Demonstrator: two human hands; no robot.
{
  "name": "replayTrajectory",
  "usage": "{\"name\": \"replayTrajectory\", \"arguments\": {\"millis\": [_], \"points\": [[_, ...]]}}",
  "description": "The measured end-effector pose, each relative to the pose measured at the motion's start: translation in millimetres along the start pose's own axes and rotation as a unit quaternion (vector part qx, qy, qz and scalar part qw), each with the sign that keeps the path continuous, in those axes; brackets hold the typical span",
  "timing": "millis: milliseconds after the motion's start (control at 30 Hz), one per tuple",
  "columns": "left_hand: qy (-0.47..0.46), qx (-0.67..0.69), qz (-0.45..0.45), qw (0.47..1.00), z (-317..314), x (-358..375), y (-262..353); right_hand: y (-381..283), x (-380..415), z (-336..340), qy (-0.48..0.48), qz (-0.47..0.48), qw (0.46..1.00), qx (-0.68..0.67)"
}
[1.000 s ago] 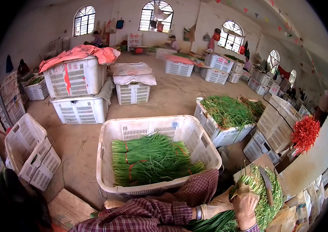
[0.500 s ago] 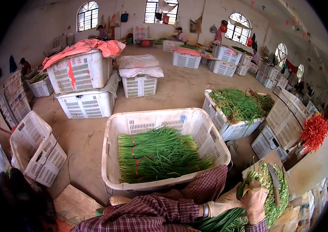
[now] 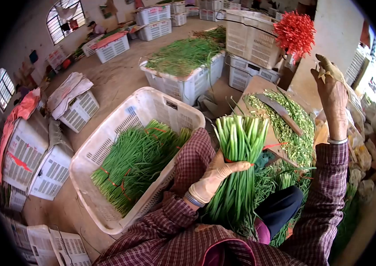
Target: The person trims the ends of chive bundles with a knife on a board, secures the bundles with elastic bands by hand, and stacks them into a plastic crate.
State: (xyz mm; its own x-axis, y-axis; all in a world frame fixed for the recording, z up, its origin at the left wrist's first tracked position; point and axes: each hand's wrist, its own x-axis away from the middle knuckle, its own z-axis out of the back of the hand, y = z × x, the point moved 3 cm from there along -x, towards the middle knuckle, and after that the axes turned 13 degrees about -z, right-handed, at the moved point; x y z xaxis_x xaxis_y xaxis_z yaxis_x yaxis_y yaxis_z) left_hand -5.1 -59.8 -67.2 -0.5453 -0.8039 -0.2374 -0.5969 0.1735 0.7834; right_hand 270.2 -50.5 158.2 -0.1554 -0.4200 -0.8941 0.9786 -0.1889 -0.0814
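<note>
My left hand [image 3: 216, 175], in a pale glove, is wrapped round an upright bunch of garlic chives [image 3: 236, 142], its pale cut ends at the top. A red tie [image 3: 276, 145] runs round the bunch with one end sticking out to the right. My right hand [image 3: 333, 86] is raised at the right with its fingers stretched up and apart, near a hanging cluster of red ties [image 3: 295, 33]. A knife [image 3: 281, 113] lies on a wooden board [image 3: 254, 88] among chopped chive ends [image 3: 296, 142].
A white plastic crate [image 3: 83, 177] with tied chive bunches [image 3: 130, 155] stands to the left. Beyond it is another crate [image 3: 188, 86] heaped with loose greens. Stacked crates [image 3: 250, 40] stand behind the board. Plastic bags [image 3: 360, 164] lie at the right, and a person [image 3: 95, 29] sits far back.
The view has swung right. My left hand now holds the bunch upright, away from the board; my right hand has left the greens and risen towards the red ties.
</note>
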Motion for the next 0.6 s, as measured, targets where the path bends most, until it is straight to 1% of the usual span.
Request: {"name": "replayTrajectory", "arguments": {"millis": [33, 67, 100, 133, 167, 200, 233, 267, 333, 367, 400, 433, 467, 500, 533, 600], "points": [[-0.033, 0.002, 0.03, 0.999, 8.8, -3.4, -4.9, -6.5, 16.8, 9.0, -0.037, -0.017, 0.999, 0.018], [-0.064, 0.002, 0.057, 0.996, 24.6, -7.8, -15.7, -15.8, 36.4, 12.9, -0.075, -0.042, 0.996, -0.001], [-0.136, -0.011, 0.086, 0.987, 47.5, -12.8, -34.2, -26.2, 58.1, 15.3, -0.126, -0.072, 0.988, -0.043], [-0.168, -0.011, 0.096, 0.981, 49.8, -13.2, -36.7, -31.2, 84.6, 11.8, -0.173, -0.099, 0.97, -0.136], [-0.203, -0.025, 0.112, 0.972, 48.6, -11.3, -32.9, -39.9, 106.1, 13.6, -0.241, -0.13, 0.925, -0.263], [-0.227, -0.03, 0.122, 0.966, 48.4, -12.2, -32.7, -45.0, 132.2, 8.1, -0.3, -0.219, 0.839, -0.397], [-0.248, -0.039, 0.131, 0.959, 46.9, -12.2, -29.3, -51.3, 146.2, 11.0, -0.351, -0.265, 0.779, -0.446], [-0.163, 0.014, 0.095, 0.982, 51.4, -10.9, -32.0, -53.7, 160.2, 7.0, -0.367, -0.256, 0.766, -0.462], [-0.142, 0.059, 0.094, 0.984, 56.9, -10.0, -35.5, -61.4, 182.8, 3.4, -0.4, -0.252, 0.741, -0.476], [-0.132, 0.081, 0.094, 0.983, 59.7, -9.6, -37.3, -69.8, 189.5, 5.2, -0.418, -0.259, 0.691, -0.53], [-0.111, 0.051, 0.039, 0.992, 55.0, -4.7, -35.4, -78.7, 195.4, 6.6, -0.433, -0.264, 0.637, -0.58], [-0.089, 0.021, -0.016, 0.996, 51.1, 0.3, -33.6, -85.9, 201.5, 6.8, -0.427, -0.274, 0.624, -0.594], [-0.091, 0.02, -0.011, 0.996, 45.2, 3.9, -36.8, -90.6, 206.1, 6.9, -0.421, -0.285, 0.611, -0.607], [-0.02, 0.078, 0.033, 0.996, 42.3, 6.7, -43.3, -90.5, 207.8, 8.5, -0.414, -0.298, 0.617, -0.599], [-0.03, 0.095, 0.031, 0.995, 46.4, 7.4, -48.5, -89.9, 207.9, 9.8, -0.412, -0.301, 0.617, -0.599], [-0.051, 0.128, 0.028, 0.99, 45.1, 7.1, -50.8, -86.3, 207.1, 12.4, -0.38, -0.316, 0.668, -0.557]]}}
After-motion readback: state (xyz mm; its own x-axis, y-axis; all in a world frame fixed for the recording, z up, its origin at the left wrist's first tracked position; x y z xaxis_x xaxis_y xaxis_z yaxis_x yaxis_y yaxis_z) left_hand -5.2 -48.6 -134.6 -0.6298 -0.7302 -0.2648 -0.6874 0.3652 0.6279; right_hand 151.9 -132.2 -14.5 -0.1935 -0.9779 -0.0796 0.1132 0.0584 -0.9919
